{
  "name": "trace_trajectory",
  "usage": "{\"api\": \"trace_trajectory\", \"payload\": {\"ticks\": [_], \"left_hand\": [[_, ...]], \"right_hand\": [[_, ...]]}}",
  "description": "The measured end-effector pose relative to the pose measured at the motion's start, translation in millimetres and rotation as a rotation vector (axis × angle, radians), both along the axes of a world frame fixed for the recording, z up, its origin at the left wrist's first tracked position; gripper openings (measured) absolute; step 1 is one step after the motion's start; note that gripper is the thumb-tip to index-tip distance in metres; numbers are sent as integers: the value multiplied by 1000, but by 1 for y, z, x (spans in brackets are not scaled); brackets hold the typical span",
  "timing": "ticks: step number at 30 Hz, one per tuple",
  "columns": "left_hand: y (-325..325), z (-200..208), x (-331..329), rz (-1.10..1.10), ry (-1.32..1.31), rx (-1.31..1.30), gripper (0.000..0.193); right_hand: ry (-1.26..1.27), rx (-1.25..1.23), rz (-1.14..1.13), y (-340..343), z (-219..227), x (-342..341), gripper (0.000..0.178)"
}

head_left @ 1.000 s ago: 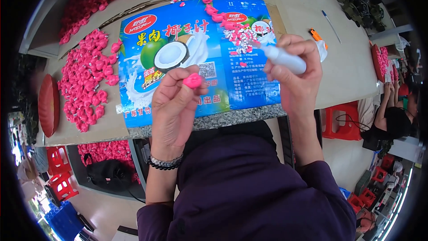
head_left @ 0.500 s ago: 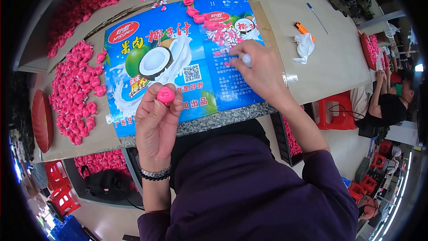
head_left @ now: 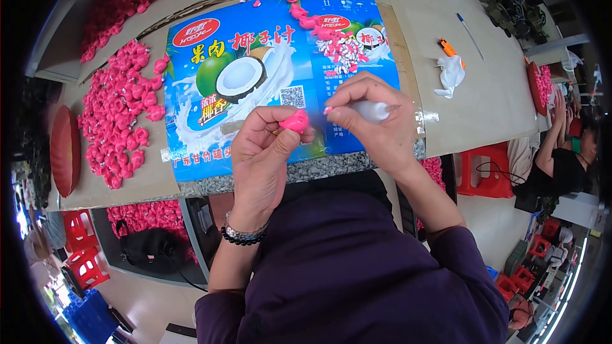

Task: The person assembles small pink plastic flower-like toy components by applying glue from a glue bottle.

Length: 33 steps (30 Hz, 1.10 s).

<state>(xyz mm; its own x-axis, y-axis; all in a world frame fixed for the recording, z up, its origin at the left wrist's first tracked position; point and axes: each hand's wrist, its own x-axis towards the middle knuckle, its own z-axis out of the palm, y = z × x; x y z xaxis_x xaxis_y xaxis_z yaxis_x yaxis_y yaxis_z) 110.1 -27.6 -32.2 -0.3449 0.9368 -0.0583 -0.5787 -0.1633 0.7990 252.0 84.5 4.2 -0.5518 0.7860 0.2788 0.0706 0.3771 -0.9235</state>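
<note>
My left hand [head_left: 262,148] pinches a small rounded pink plastic part [head_left: 294,121] between thumb and fingers. Facing it, my right hand [head_left: 390,132] holds a tiny pink-and-white piece [head_left: 328,110] at the tips of thumb and forefinger. A small translucent white bottle [head_left: 372,111] is tucked in that same hand. The two pieces are close together but apart. Under both hands lies a flat blue printed cardboard sheet [head_left: 191,108]. On it, beyond my right hand, sit a heap of tiny pink-and-white pieces [head_left: 344,55] and a short row of pink parts [head_left: 298,11].
A large pile of pink parts [head_left: 118,111] spreads on the left, beside a red dish [head_left: 65,151]. At right lie a crumpled white cloth [head_left: 451,75], an orange tool [head_left: 452,53] and a pen [head_left: 470,35]. Another person [head_left: 561,159] sits far right, near a red stool [head_left: 479,169].
My right hand has come back from the heap toward me with a tiny piece. My left hand has moved right and turned the pink part toward it.
</note>
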Motion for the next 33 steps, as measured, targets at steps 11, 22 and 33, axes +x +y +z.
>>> {"api": "trace_trajectory", "payload": {"ticks": [11, 22, 33], "left_hand": [[-1, 9, 9, -48, 111, 61, 20], [1, 11, 0, -147, 324, 27, 13], [8, 5, 27, -156, 114, -15, 20]], "right_hand": [[17, -83, 99, -10, -4, 6, 13], [157, -555, 271, -1, -9, 7, 23], [338, -336, 91, -7, -19, 60, 16]]}}
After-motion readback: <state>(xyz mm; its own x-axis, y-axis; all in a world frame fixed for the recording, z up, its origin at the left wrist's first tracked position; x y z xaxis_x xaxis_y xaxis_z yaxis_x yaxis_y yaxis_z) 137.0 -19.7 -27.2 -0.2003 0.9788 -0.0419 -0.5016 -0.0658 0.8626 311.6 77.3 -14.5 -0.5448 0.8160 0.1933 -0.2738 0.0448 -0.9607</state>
